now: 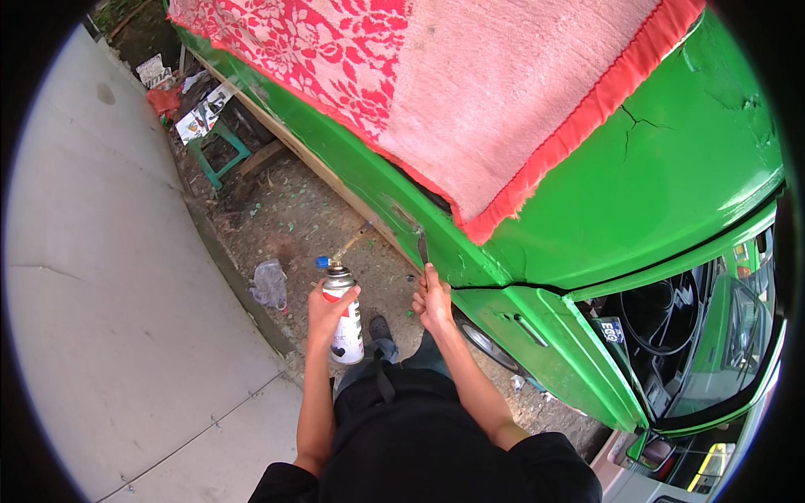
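My left hand [327, 310] grips a white and red gas canister [344, 323] with a blue-knobbed torch head [340, 256] on top, its brass nozzle pointing at the side of a green car [671, 168]. My right hand [433, 300] holds a thin dark scraper-like tool [422, 247], whose blade rests against the green panel just above the front wheel [486, 344]. The two hands are about a hand's width apart, with the torch to the left of the tool.
A red and pink patterned cloth [470, 75] covers the car's top. A pale concrete slab [101, 293] lies on the left. On the gravel between are a crumpled plastic bag [270, 283], a green stool [220, 151] and scattered litter [180, 105].
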{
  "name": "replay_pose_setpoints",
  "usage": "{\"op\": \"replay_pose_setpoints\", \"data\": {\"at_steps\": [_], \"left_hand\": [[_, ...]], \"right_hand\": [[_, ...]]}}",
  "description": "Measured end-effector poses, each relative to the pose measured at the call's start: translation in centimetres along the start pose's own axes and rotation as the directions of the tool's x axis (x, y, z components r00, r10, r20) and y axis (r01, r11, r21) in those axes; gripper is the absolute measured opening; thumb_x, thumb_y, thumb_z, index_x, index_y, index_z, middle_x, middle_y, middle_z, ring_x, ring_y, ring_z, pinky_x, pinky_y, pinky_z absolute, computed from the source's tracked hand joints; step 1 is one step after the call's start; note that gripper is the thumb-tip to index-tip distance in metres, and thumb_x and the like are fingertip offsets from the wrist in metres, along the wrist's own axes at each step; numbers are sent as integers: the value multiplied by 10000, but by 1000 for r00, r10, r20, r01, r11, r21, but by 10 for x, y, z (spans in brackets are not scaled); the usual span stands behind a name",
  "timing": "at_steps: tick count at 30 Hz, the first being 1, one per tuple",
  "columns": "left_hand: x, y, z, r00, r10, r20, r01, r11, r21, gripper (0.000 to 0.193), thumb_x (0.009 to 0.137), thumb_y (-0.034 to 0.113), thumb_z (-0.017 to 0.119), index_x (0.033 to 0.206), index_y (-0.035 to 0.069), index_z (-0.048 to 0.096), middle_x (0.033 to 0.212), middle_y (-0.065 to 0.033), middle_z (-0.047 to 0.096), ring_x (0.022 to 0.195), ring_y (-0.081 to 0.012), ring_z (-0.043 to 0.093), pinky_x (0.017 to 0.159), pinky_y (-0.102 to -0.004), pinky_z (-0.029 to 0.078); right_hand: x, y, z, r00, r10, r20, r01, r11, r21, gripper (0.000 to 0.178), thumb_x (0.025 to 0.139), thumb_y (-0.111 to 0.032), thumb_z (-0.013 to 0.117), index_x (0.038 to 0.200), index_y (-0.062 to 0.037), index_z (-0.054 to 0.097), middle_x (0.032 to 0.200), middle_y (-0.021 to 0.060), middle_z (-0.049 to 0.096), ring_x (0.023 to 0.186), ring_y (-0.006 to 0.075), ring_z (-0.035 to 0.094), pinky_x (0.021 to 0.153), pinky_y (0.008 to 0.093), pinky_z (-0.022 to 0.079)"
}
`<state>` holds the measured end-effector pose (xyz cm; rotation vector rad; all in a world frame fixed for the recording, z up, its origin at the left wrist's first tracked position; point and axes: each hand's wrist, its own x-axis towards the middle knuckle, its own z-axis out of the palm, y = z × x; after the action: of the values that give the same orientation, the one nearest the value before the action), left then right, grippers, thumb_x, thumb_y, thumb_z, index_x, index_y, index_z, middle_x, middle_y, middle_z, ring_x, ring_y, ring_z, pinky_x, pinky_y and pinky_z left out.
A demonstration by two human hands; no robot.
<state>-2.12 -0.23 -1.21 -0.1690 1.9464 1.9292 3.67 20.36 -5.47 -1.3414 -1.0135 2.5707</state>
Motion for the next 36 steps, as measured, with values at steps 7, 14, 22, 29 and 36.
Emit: {"op": "replay_pose_setpoints", "data": {"at_steps": [7, 14, 22, 29, 36], "left_hand": [[-2, -3, -21, 997, -2, -82, 2, 1000, 1, 335, 779, 181, 845, 982, 25, 630, 824, -48, 681, 682, -107, 628, 618, -277, 496], [-15, -2, -25, 993, -17, -116, 22, 999, 43, 339, 782, 183, 844, 997, 21, 637, 834, -49, 686, 703, -108, 630, 641, -274, 496], [-20, -11, -22, 997, -41, -66, 44, 998, 35, 352, 779, 188, 845, 1008, 16, 639, 862, -51, 690, 729, -109, 633, 671, -284, 506], [-21, -8, -17, 998, -49, -40, 50, 998, 40, 358, 779, 182, 842, 1017, 9, 637, 866, -53, 688, 745, -117, 635, 682, -285, 506], [-26, -4, -15, 999, -30, -40, 32, 999, 43, 305, 795, 161, 813, 1010, 29, 642, 859, -35, 677, 734, -108, 624, 676, -285, 499]], "right_hand": [[25, 3, -1, 995, -103, 6, 103, 994, -26, 413, 958, -451, 636, 803, -126, 433, 608, -54, 313, 420, 65, 250, 381, 262, 213], [23, 9, -10, 993, -121, 17, 122, 991, -55, 412, 973, -427, 625, 775, -120, 434, 596, -62, 310, 404, 59, 262, 369, 260, 222], [37, 9, 2, 985, -168, 39, 171, 982, -78, 427, 972, -420, 630, 732, -126, 432, 562, -76, 284, 408, 52, 256, 380, 249, 207], [38, 10, -15, 975, -219, 45, 222, 970, -100, 424, 969, -429, 631, 750, -116, 446, 595, -57, 337, 406, 54, 281, 369, 252, 241], [19, 16, -23, 984, -177, 35, 178, 984, -28, 445, 966, -451, 630, 740, -120, 435, 577, -63, 322, 397, 58, 250, 371, 255, 223]]}}
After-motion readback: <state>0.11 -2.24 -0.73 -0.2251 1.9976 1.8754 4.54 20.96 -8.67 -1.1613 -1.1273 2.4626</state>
